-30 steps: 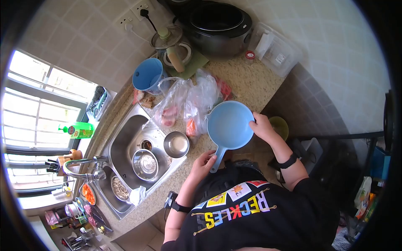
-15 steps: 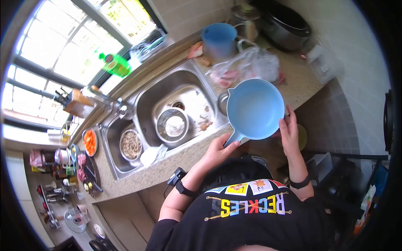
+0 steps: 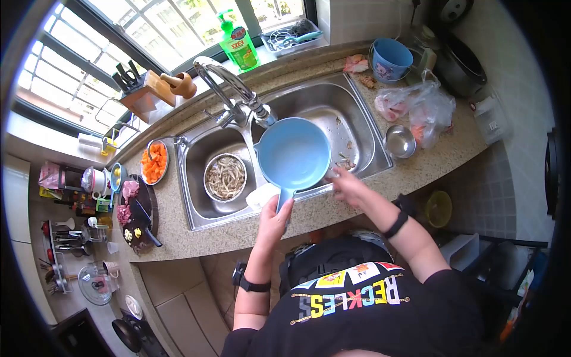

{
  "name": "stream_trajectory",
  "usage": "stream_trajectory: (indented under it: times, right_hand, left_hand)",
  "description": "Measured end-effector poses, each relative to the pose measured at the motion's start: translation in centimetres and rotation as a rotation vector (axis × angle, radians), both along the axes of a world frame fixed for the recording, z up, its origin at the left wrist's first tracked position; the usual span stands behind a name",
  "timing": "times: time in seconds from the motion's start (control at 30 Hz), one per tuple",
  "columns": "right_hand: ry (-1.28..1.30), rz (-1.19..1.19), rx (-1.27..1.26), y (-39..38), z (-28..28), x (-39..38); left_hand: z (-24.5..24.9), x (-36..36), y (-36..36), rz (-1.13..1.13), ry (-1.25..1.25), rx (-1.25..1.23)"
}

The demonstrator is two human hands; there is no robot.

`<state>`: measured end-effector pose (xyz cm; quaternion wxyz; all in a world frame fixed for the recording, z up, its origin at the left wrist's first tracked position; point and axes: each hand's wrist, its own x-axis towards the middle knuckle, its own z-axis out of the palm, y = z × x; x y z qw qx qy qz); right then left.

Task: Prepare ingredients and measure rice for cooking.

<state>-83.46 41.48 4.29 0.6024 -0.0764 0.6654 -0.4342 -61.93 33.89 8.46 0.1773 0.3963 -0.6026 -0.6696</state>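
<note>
Head view shows the left hand [image 3: 273, 221] closed around the handle of a light blue round plastic scoop [image 3: 293, 153]. The scoop is held over the divider of the stainless steel double sink [image 3: 357, 119], just beneath the spout of the curved chrome faucet [image 3: 229, 83]. The right hand [image 3: 350, 185] is open, its blurred fingertips at the scoop's near rim. A round metal bowl of pale strips [image 3: 225, 177] sits in the left basin.
</note>
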Motion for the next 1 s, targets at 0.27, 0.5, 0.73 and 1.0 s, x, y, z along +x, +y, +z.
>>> stream_trajectory:
  times: [0.27,0.5,0.73,1.0]
  right_hand:
    - [-0.025,-0.324,0.141,-10.4,-15.4,-2.6]
    - [0.050,-0.096,0.298,-9.0,-15.3,-3.2]
    - [-0.009,-0.338,0.296,-12.0,-23.6,-3.0]
    - [0.747,-0.119,0.038,-12.4,-17.9,-5.6]
  left_hand:
    - [-0.5,5.9,0.1,0.339,-0.027,0.150]
    - [0.1,6.6,-0.5,0.453,-0.021,0.116]
    - [0.4,7.5,-3.9,0.431,-0.023,0.032]
    - [1.5,9.1,-11.8,0.417,0.029,-0.099]
